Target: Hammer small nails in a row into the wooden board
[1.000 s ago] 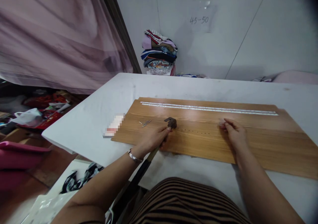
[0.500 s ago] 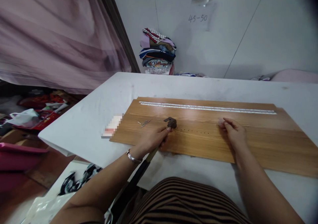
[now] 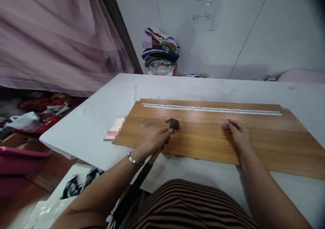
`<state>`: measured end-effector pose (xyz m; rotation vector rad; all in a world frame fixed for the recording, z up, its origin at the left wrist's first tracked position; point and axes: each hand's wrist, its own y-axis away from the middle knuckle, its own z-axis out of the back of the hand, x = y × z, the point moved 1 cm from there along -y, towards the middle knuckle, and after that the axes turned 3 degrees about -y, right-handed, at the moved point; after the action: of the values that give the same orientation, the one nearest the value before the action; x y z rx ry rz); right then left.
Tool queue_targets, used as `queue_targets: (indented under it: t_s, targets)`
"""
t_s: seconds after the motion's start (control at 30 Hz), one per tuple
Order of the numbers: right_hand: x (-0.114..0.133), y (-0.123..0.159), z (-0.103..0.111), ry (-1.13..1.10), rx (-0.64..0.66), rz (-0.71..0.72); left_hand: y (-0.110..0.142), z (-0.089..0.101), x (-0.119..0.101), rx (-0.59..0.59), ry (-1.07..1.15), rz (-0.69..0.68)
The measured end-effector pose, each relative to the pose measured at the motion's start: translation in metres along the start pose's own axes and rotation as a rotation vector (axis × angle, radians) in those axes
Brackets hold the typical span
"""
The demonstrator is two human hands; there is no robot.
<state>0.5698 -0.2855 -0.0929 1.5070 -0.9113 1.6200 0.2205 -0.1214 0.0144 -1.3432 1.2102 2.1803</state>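
Over one wooden board (image 3: 203,146), the left of two hands (image 3: 157,141) (image 3: 240,134) grips one hammer (image 3: 174,124).

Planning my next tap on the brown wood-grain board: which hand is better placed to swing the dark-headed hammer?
Likely the left hand: it grips the hammer near its head, beside the row of small dark dots. The right hand is apart from it, possibly pinching something too blurred to tell.

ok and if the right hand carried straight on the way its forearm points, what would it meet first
Probably the white strips lying along the far side of the wooden board, though how high the right hand sits above the board is unclear; it might pass over.
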Motion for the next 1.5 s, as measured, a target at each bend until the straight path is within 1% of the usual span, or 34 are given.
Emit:
queue_targets:
  t_s: [0.17, 0.47, 0.63, 0.83, 1.1, 1.27, 1.5]
  targets:
    - [-0.001, 0.000, 0.000, -0.001, -0.006, 0.011, 0.000, 0.000, -0.002, -0.007, -0.016, 0.007]
    - [0.003, 0.001, -0.002, -0.003, -0.010, 0.021, -0.004, 0.004, 0.004, 0.010, -0.004, -0.038]
    - [0.004, 0.002, -0.002, 0.014, 0.012, 0.017, -0.004, 0.002, 0.004, 0.003, -0.025, -0.009]
    - [0.001, 0.003, -0.004, 0.007, -0.033, 0.008, -0.002, 0.002, 0.000, 0.018, 0.018, -0.041]
    - [0.003, 0.002, -0.002, 0.014, -0.006, 0.023, -0.003, 0.001, -0.002, -0.003, -0.001, 0.018]
    - [0.002, 0.002, -0.004, 0.003, -0.011, 0.022, -0.001, 0.000, -0.006, -0.018, 0.010, 0.021]
    - [0.002, 0.002, -0.004, 0.024, -0.019, 0.027, -0.001, -0.001, -0.006, -0.004, 0.025, 0.032]
